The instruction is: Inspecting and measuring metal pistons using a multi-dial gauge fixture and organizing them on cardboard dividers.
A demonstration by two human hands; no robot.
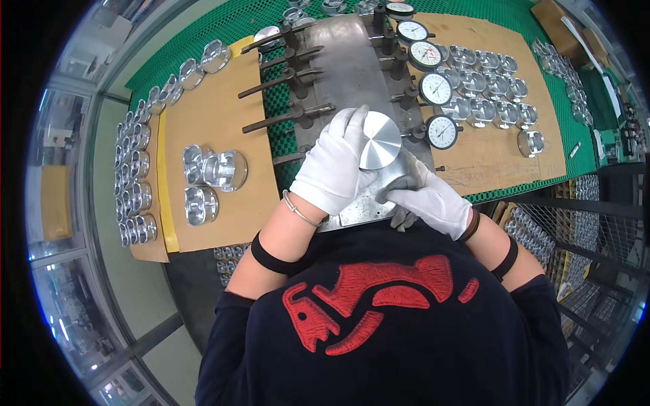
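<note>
A shiny metal piston (381, 140) is tilted with its round flat crown facing up, in front of a grey metal gauge plate (345, 47). My left hand (333, 162), in a white glove, is closed around the piston's left side. My right hand (430, 201), also gloved, grips the skirt at its lower right, thumb pressed near the curved edge. Several dial gauges (435, 88) line the plate's right side. Metal rods on posts (292, 116) stick out along the left. My palms hide part of the piston.
Cardboard sheets on green mesh matting (233, 20) flank the plate. Loose pistons (201, 205) stand on the left sheet, with rows of pistons (482, 112) on the right one. A wire rack (589, 223) with more pistons stands at the right. Glass-panelled framing (68, 271) is at the left.
</note>
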